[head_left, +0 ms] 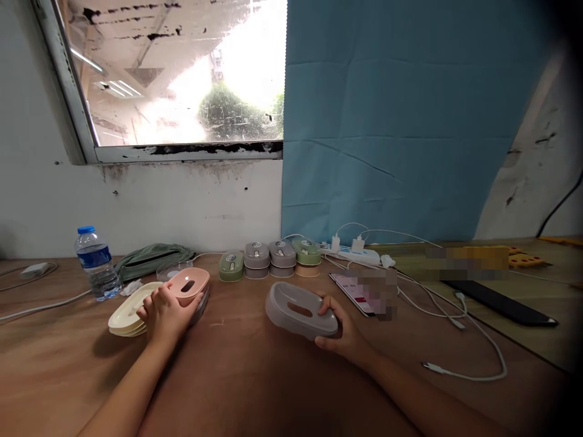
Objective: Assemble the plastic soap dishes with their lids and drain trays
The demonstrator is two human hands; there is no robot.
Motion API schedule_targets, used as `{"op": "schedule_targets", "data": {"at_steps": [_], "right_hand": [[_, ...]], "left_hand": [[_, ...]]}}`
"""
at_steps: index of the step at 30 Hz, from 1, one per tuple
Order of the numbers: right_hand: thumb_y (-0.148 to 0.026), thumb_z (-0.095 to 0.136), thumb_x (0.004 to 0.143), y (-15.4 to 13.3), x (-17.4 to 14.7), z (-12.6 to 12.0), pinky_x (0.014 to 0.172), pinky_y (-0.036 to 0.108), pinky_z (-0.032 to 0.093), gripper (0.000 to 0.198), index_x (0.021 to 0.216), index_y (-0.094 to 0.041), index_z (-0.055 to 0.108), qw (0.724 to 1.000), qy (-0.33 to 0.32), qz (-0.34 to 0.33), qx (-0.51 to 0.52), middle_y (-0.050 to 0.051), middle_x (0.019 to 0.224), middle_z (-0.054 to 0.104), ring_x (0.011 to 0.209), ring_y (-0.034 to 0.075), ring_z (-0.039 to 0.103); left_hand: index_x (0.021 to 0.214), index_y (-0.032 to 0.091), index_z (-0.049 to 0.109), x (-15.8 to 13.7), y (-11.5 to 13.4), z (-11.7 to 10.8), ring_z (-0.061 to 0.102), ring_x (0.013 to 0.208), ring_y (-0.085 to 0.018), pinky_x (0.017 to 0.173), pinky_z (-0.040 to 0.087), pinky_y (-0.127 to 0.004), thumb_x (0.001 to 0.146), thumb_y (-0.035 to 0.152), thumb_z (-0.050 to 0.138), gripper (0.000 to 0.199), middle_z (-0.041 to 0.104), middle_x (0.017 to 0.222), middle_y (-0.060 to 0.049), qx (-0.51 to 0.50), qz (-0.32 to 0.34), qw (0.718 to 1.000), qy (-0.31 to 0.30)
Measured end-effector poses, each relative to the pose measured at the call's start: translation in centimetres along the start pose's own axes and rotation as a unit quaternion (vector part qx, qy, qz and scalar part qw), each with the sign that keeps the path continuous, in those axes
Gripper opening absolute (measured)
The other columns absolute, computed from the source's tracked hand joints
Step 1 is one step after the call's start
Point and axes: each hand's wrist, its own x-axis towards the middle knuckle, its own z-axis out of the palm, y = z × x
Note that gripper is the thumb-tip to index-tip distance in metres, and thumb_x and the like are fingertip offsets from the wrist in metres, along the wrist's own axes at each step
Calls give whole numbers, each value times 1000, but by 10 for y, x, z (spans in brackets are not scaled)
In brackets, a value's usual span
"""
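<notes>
Bottle [96, 265] and phone [350, 291] flank left hand [164, 312] clasping pink tray [197, 280], right hand [345, 334] gray tray [285, 318].

Brown table [228, 376] | left: bottle [95, 267], cream trays [119, 321] stacked | back: pouch [155, 261], row of boxes [257, 260], some stacked in twos | right: power strip [370, 257], phone [348, 291], white cables [496, 349]

A workshop-like room, judging by scuffed wall [182, 206], worktable [237, 382], power strip [348, 252].
</notes>
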Motion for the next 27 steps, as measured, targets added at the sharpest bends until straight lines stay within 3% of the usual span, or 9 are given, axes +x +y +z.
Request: {"op": "schedule_targets", "data": {"at_steps": [5,11,18,23,27], "right_hand": [[-43,71,53,-4,0,-1,89,35,34,46,79,-22,39,996,-46,-19,-68,9,122,38,112,28,41],[-39,73,51,-12,0,4,90,36,35,43,76,-22,43,987,-104,-21,-120,8,118,44,110,27,42],[-32,75,49,-11,1,5,89,37,35,43,74,-22,42,982,-130,-17,-135,7,117,45,108,27,44],[-30,76,48,-8,2,5,89,37,35,43,75,-22,42,979,-121,-4,-162,7,116,44,109,28,43],[-29,76,49,-8,2,5,89,38,35,43,74,-22,41,978,-116,1,-175,7,116,44,108,28,43]], "left_hand": [[119,8,33,0,-8,13,38,105,-36,85,24,-45,66,60,41,75,45,116,-21,12,8,999,-43],[119,10,37,-1,-6,11,35,108,-37,88,21,-47,62,64,42,79,43,118,-20,28,22,998,-60],[115,13,41,23,-28,-17,39,108,-34,87,26,-42,76,53,34,56,43,120,-18,61,9,998,12],[103,17,51,42,-56,-25,47,101,-35,82,30,-43,75,47,35,44,52,114,-14,69,-74,980,-171],[99,20,53,45,-63,-18,50,98,-33,81,31,-46,71,48,42,42,57,107,-10,39,-55,974,-218]]}}
